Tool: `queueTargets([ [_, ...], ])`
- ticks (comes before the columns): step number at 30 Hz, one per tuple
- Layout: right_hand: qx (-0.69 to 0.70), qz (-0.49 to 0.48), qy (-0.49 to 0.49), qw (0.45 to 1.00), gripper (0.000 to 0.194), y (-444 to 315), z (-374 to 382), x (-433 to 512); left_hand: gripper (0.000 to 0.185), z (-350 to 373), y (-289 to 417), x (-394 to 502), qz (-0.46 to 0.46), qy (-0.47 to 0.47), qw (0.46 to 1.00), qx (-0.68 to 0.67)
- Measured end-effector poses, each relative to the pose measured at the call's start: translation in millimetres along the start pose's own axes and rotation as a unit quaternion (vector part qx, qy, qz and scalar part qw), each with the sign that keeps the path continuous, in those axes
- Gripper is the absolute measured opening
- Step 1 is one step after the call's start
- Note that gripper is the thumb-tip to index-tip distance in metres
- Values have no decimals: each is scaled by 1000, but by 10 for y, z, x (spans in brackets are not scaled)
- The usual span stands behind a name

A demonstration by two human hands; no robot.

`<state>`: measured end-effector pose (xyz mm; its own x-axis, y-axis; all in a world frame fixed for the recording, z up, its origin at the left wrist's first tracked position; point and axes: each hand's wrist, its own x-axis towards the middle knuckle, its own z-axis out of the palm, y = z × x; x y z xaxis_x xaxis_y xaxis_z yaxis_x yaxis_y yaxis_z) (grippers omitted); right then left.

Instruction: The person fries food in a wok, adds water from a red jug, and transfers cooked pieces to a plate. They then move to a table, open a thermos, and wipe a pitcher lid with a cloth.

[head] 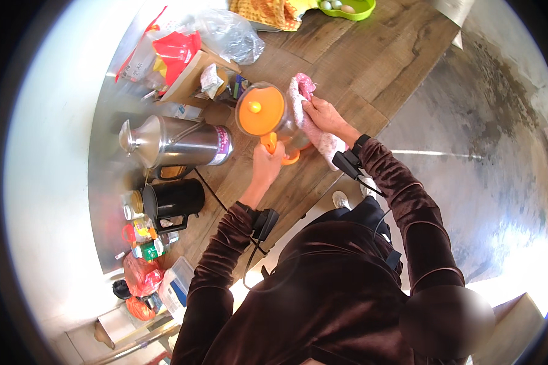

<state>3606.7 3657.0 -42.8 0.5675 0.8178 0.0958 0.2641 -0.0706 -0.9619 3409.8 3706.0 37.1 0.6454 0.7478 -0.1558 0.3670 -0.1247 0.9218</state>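
Note:
A clear pitcher with an orange lid stands over the wood-look counter, its orange handle held in my left hand. Just right of the pitcher, my right hand grips a pink and white cloth, which hangs down along the pitcher's side. The cloth's bunched top end sticks up above my fingers. Part of the pitcher's body is hidden behind its lid and the cloth, so whether its base rests on the counter is hard to tell.
Left of the pitcher are a steel thermos jug and a black kettle. Behind stand a cardboard box and a clear plastic bag. A green tray with several eggs lies at the far end. Jars and red bags crowd the lower left.

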Motion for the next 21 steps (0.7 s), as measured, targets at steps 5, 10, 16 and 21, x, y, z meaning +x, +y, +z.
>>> queueTargets([
  [5, 17, -26, -9, 999, 37, -193, -4, 90, 21, -61, -72, -24, -28, -5, 999, 19],
  [10, 23, -10, -61, 998, 37, -155, -440, -252, 40, -401, 371, -192, 34, 84, 955, 283],
  [16, 88, 122, -11, 989, 41, 110, -886, -351, 33, -385, 1011, 249, 203, 108, 897, 377],
  [21, 172, 159, 26, 972, 43, 50, -1082, -435, 22, -303, 1426, 362, 189, 88, 890, 405],
])
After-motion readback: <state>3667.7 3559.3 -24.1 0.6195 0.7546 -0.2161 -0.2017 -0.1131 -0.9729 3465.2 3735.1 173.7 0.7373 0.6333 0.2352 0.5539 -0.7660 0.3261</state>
